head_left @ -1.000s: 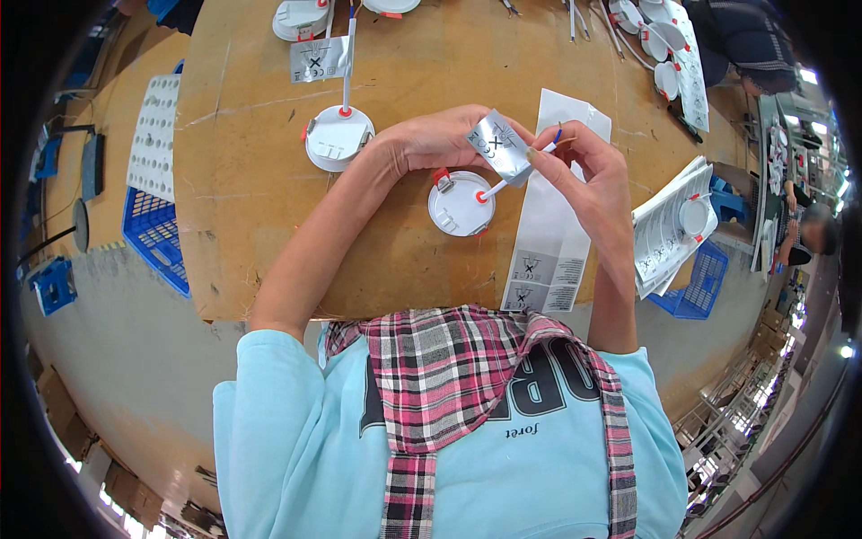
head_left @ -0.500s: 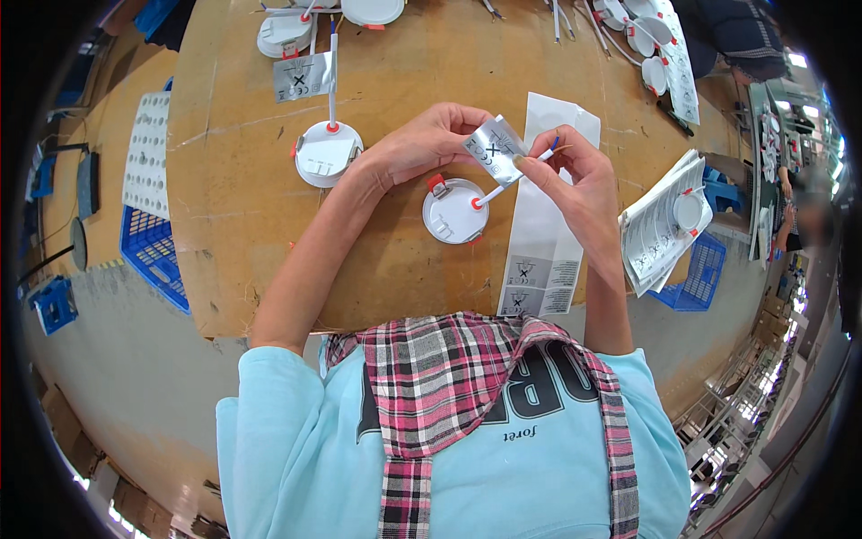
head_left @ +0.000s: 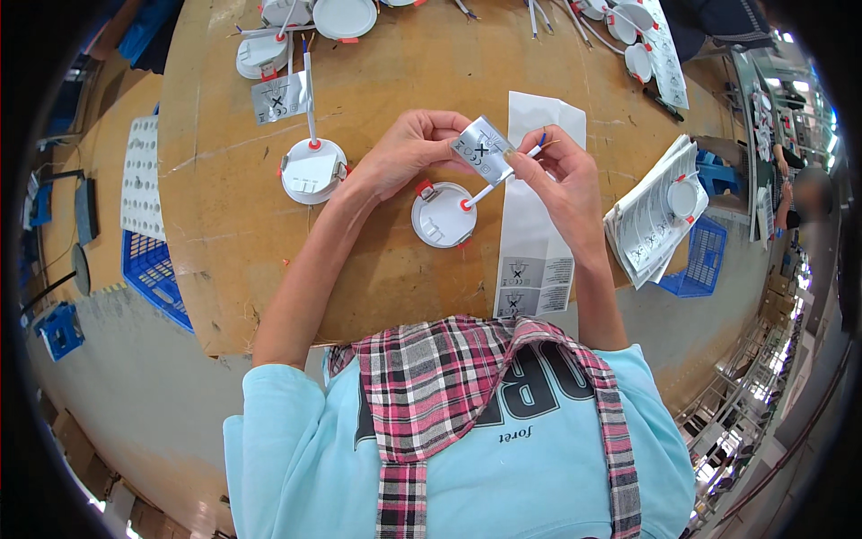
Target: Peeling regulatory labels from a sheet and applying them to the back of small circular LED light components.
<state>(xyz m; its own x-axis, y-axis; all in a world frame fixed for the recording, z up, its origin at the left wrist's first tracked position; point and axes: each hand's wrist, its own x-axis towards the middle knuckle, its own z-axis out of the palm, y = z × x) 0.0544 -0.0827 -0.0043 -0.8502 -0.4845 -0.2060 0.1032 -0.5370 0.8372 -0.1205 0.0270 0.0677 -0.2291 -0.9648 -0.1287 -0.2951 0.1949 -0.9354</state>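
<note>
A silver label [head_left: 482,146] is stretched between my two hands, its printed side facing up. My left hand [head_left: 415,151] pinches the label's left edge. At the other end, my right hand [head_left: 563,176] presses the label against the white cable [head_left: 490,189], whose stripped wire ends poke out past the fingers. That cable runs from a round white downlight [head_left: 444,216] with red-tipped spring clips, lying on the table below my hands. Under my right hand lies a white label sheet [head_left: 530,225] with silver labels left at its near end. A second downlight [head_left: 313,171] carries a silver label [head_left: 281,98] on its upright-running cable.
More downlights [head_left: 345,16] sit along the table's far edge, with others at the far right. A stack of label sheets [head_left: 654,216] with a downlight on top overhangs the right edge. Blue crates [head_left: 154,274] stand off both sides. A black pen [head_left: 663,105] lies far right.
The view has shifted slightly, so the table things appear lower and further left. Both hands keep their hold on the label, which is tilted a little differently.
</note>
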